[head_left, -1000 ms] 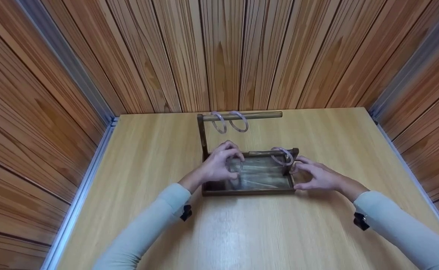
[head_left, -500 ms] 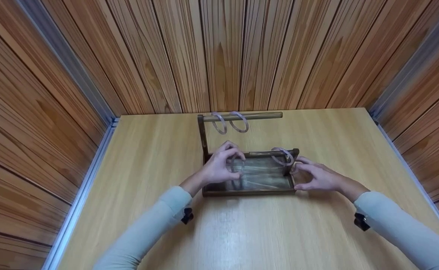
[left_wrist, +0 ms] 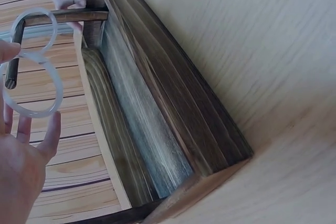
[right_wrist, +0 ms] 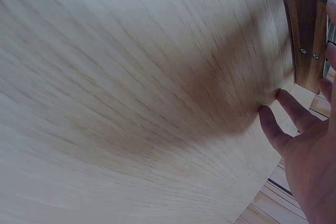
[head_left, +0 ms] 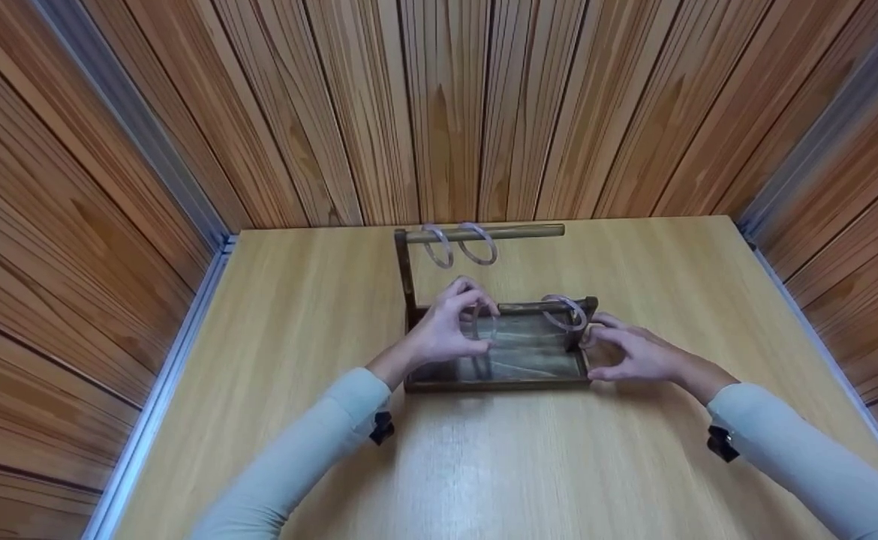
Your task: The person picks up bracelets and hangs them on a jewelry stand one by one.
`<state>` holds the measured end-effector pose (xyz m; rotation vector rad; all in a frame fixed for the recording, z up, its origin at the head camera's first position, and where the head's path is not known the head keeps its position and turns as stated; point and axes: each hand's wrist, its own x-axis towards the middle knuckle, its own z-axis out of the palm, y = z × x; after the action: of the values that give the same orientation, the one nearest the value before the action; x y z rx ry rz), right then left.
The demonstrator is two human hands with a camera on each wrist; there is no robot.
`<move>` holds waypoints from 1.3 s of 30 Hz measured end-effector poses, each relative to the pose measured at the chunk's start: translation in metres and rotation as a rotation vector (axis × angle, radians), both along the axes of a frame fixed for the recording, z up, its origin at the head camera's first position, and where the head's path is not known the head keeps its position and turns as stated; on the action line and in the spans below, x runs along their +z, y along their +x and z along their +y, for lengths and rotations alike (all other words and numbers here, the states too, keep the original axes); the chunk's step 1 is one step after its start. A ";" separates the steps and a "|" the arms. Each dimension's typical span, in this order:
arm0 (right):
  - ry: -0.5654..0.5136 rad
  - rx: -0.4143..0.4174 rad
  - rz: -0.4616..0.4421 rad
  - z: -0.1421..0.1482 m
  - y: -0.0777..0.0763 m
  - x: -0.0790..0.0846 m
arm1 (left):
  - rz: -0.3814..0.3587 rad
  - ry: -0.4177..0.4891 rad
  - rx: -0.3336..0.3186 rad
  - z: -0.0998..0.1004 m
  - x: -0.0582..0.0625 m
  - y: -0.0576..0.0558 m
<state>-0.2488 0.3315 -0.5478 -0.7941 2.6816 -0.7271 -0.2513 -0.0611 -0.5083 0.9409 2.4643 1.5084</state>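
Note:
My left hand (head_left: 445,330) pinches a translucent pale bangle (left_wrist: 59,88) between thumb and fingertips, above the tray of a dark wooden bangle stand (head_left: 499,385). In the left wrist view the held bangle overlaps the free end of the lower rod (left_wrist: 12,72). A pale purple bangle (head_left: 583,319) hangs on that rod near its right post. At the stand's right end, my right hand (head_left: 638,354) holds the frame, thumb at the front corner and fingers by the post. Two of its fingers (right_wrist: 296,109) touch the table.
The upper rod (head_left: 529,231) reaches rightward from a tall left post (head_left: 404,270) and carries two more bangles, one of them an upright ring (head_left: 493,251). The stand sits on a light wood table (head_left: 296,300). Wood-plank walls (head_left: 446,112) enclose the back and sides.
My left hand has moved slightly right and up with its bangle, toward the lower rod's free end. My right hand and the stand stay in place.

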 end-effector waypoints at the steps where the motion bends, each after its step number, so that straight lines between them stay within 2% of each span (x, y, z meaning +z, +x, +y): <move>1: 0.003 -0.001 -0.001 0.000 0.000 0.000 | -0.004 0.006 -0.002 0.001 0.000 0.000; 20: 0.013 -0.001 -0.010 0.000 0.000 0.002 | 0.004 0.078 -0.018 0.028 0.009 -0.005; 28: 0.022 -0.006 -0.024 0.000 -0.001 0.001 | 0.076 0.003 -0.001 0.039 0.011 -0.005; 39: -0.024 0.020 0.026 0.001 -0.001 -0.002 | 0.097 0.003 -0.001 0.048 0.011 -0.009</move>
<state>-0.2494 0.3327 -0.5495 -0.8407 2.6888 -0.7508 -0.2603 -0.0130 -0.4974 1.0398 2.5277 1.5004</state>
